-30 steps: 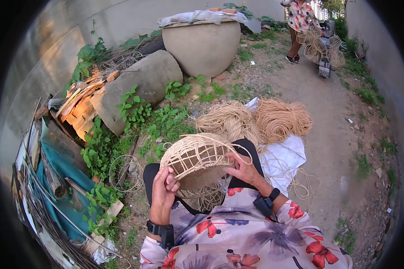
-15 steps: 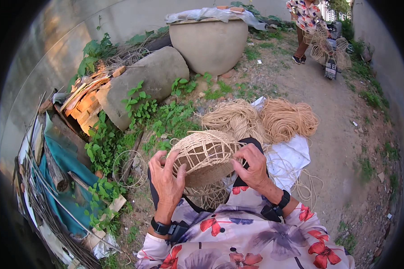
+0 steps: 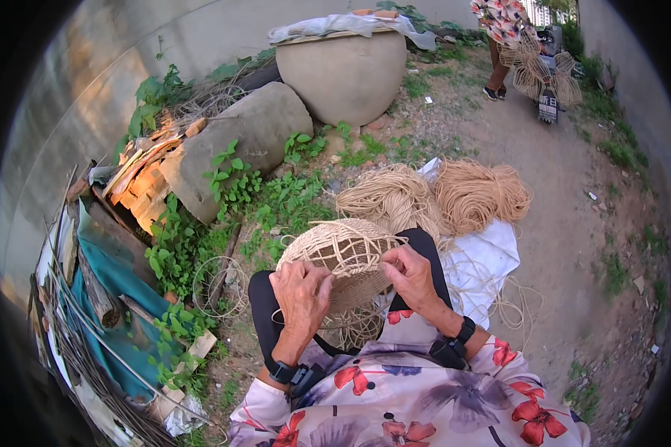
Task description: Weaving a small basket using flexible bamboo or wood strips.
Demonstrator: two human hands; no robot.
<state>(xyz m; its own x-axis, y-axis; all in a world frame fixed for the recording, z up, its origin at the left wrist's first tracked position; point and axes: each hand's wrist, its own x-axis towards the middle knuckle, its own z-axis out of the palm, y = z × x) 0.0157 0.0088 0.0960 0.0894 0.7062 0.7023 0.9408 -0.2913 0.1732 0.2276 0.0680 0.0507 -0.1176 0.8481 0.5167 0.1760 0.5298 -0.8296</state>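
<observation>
Two hands close on a half-woven basket of pale straw-coloured cord.

Both grip it on the lap: the left hand (image 3: 302,292) clasps the near rim, and the right hand (image 3: 408,272) pinches a strand at the edge of the round, dome-shaped, open-mesh cord basket (image 3: 343,249). By the look of it the dome is netted, though loose ends hang below, so finishing remains. Beyond lie tan coiled cord bundles (image 3: 440,195) on a white sheet (image 3: 484,261).

Soft daylight — sharp centre, warped rim.
</observation>
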